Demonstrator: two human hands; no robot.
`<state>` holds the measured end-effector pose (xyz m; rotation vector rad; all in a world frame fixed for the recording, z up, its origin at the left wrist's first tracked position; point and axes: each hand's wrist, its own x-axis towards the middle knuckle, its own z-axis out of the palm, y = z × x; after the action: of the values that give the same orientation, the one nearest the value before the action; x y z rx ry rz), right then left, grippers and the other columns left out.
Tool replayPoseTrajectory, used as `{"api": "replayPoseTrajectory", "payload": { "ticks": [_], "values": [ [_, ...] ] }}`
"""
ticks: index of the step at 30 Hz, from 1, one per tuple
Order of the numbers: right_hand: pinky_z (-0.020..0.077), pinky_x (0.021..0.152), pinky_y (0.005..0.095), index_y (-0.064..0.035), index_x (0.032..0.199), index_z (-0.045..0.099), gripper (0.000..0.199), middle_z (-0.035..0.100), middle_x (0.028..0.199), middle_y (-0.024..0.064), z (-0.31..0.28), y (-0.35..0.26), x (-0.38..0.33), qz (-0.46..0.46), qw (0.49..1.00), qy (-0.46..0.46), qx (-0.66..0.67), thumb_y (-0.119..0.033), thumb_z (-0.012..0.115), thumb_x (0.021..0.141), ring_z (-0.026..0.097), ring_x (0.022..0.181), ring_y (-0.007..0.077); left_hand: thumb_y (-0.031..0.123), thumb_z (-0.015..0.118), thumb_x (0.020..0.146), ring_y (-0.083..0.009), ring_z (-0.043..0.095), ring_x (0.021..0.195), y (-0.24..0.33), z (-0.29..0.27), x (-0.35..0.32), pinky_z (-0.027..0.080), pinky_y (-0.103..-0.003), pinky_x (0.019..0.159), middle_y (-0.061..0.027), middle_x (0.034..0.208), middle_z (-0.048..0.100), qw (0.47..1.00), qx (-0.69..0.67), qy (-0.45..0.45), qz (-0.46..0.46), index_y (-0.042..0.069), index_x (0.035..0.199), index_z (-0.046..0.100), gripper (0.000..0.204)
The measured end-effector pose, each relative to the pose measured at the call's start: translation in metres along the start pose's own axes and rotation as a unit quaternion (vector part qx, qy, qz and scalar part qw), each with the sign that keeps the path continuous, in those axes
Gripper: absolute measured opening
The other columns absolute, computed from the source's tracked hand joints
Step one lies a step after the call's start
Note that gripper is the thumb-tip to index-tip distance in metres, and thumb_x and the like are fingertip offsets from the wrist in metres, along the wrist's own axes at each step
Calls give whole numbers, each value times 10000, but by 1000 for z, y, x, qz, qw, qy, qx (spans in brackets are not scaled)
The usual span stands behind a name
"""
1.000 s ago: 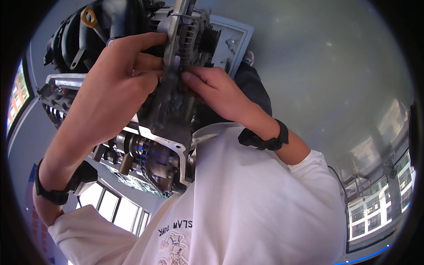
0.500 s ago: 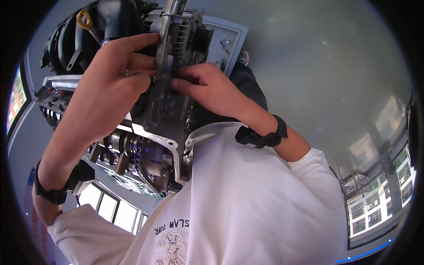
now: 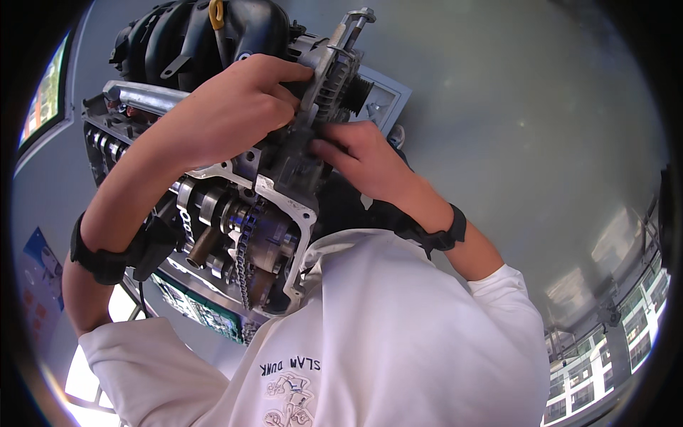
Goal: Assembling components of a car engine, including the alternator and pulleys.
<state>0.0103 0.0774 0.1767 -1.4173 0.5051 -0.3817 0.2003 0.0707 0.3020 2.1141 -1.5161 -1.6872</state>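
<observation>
Both hands are at the alternator [image 3: 333, 89], a slotted silver housing on the end of an engine. My left hand [image 3: 245, 103] reaches over the engine; its index finger lies against a long metal bracket [image 3: 343, 34] beside the alternator. The other left fingers are bent, and their tips are hidden behind the metal. On the opposite side, my right hand [image 3: 368, 158] has its thumb and bent fingers pressed in at the alternator's lower end. Whatever small part sits between those fingertips cannot be made out. A black ribbed pulley [image 3: 360, 95] lies just above the right hand.
A black intake manifold [image 3: 167, 46] and a yellow-handled dipstick [image 3: 217, 16] stand at the far left. Nearer me are exposed camshafts [image 3: 206, 203], a timing chain [image 3: 245, 249] and the pale cover edge [image 3: 306, 228]. Grey floor [image 3: 512, 156] stretches to the right.
The engine and both hands appear farther right and somewhat lower in the picture, as the view has shifted. Both hands remain at the alternator; more of the bracket's top end shows.
</observation>
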Motion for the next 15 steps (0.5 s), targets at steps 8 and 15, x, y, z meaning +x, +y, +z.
{"api": "replayPoseTrajectory", "payload": {
  "ticks": [8,15],
  "values": [
    [475,689,320,34,981,664,257,640,756,128,8,13,2,98,971,-20,216,-204,588,925,583,704,162,34,502,809,-255,637,1020,10,12,-6,484,-312,887,-236,1252,595,998,-9,55,-17,-100,1136,605,368],
    [387,558,250,-13,826,626,366,528,667,-8,-23,46,-15,23,992,-97,77,-328,533,986,465,620,75,83,541,795,-199,676,886,22,58,-164,522,-309,800,-153,1061,667,907,-219,319,164,-59,1197,566,428]
  ]
}}
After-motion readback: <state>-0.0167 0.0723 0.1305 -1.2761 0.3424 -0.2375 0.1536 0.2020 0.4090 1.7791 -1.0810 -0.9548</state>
